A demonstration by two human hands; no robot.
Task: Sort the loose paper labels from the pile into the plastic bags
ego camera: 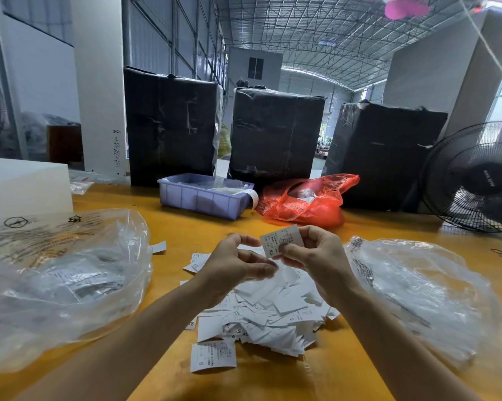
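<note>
Loose labels lie heaped on the yellow table between two clear bags. Above the heap, right hand pinches an XS label; left hand curls loosely, holding nothing

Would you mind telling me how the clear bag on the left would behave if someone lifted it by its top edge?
The left bag is thin, crumpled film, so it would likely sag. Few labels show inside, so probably light. Its glossy surface may slip.

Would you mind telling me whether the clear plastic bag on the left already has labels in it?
Yes: white printed labels, one reading XS, show through the clear plastic bag lying on the yellow table.
</note>
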